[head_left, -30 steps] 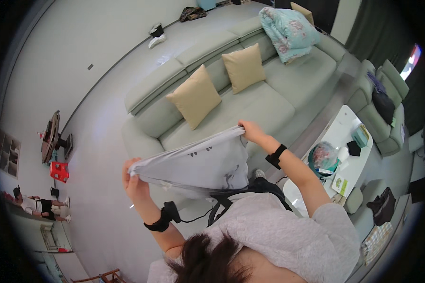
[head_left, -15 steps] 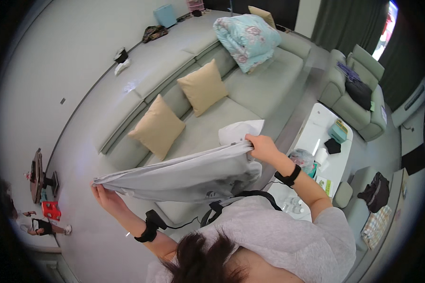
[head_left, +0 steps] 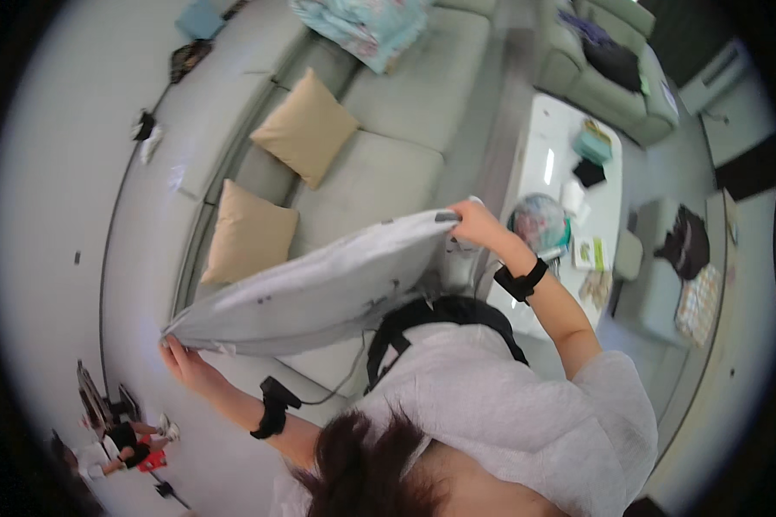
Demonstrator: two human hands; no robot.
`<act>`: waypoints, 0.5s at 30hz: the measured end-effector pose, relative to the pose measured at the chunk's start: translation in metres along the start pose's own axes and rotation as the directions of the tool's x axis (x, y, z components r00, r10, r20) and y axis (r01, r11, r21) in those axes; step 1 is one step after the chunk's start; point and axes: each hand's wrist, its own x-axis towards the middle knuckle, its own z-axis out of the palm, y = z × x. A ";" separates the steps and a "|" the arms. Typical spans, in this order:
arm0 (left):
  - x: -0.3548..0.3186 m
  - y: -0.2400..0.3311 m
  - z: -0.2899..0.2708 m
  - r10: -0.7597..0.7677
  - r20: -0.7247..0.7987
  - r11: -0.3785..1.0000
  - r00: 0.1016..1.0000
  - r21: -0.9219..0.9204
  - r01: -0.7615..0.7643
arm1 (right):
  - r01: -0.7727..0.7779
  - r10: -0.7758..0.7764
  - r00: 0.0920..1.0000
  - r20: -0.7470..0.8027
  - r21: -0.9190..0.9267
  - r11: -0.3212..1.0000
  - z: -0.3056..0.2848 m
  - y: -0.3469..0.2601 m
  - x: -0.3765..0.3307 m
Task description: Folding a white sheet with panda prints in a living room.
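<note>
A light grey cloth [head_left: 319,289] with small dark prints is stretched between my two hands; whether it is a garment or a cover I cannot tell. My left hand [head_left: 184,362] pinches its lower left corner, fingers closed. At the upper right corner my right hand [head_left: 481,226] grips the edge, also closed. The cloth hangs in front of my body, sagging in the middle over the sofa seat. Both wrists carry black bands, and a cable runs from the left one.
Behind the cloth is a pale green sofa [head_left: 388,177] with two beige cushions [head_left: 306,129] and a floral quilt [head_left: 366,26]. On the right stands a white table [head_left: 539,125] with a plastic bag [head_left: 539,222]. An armchair [head_left: 569,65] lies beyond; another person [head_left: 116,448] is far left.
The view has shifted, so the sofa and table appear higher and further left. The cloth is spread taller, its printed side more visible, and the white part above my right hand no longer shows.
</note>
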 end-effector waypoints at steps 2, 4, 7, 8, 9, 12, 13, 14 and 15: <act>0.036 -0.010 0.005 -0.031 0.053 0.997 0.998 -0.062 0.034 | -0.099 0.086 0.994 0.071 0.212 0.972 -0.011 -0.002 -0.012; 0.087 -0.037 0.043 -0.101 0.169 0.992 0.980 -0.054 0.112 | -0.180 0.143 0.983 0.118 0.414 0.892 -0.039 -0.006 -0.031; 0.126 -0.042 0.134 -0.057 0.265 0.998 0.963 0.047 0.046 | -0.274 0.155 0.950 0.272 0.485 0.830 -0.087 -0.013 -0.064; 0.144 -0.054 0.155 -0.032 0.343 0.999 0.939 0.038 0.020 | -0.293 0.127 0.937 0.325 0.536 0.792 -0.100 -0.027 -0.077; 0.160 -0.065 0.167 -0.049 0.377 0.998 0.925 0.042 0.035 | -0.309 0.081 0.920 0.383 0.583 0.751 -0.108 -0.040 -0.087; 0.175 -0.098 0.231 -0.015 0.605 0.993 0.796 -0.083 0.082 | -0.344 0.172 0.932 0.321 0.625 0.701 -0.096 -0.034 -0.117; 0.169 -0.101 0.244 -0.011 0.633 0.995 0.774 -0.069 0.071 | -0.357 0.213 0.930 0.299 0.602 0.714 -0.086 -0.036 -0.127; 0.162 -0.104 0.253 -0.007 0.659 0.997 0.752 -0.053 0.056 | -0.395 0.359 0.917 0.173 0.511 0.763 -0.072 -0.038 -0.136; 0.155 -0.110 0.258 -0.026 0.688 0.997 0.725 -0.037 0.071 | -0.418 0.390 0.905 0.170 0.531 0.737 -0.057 -0.042 -0.147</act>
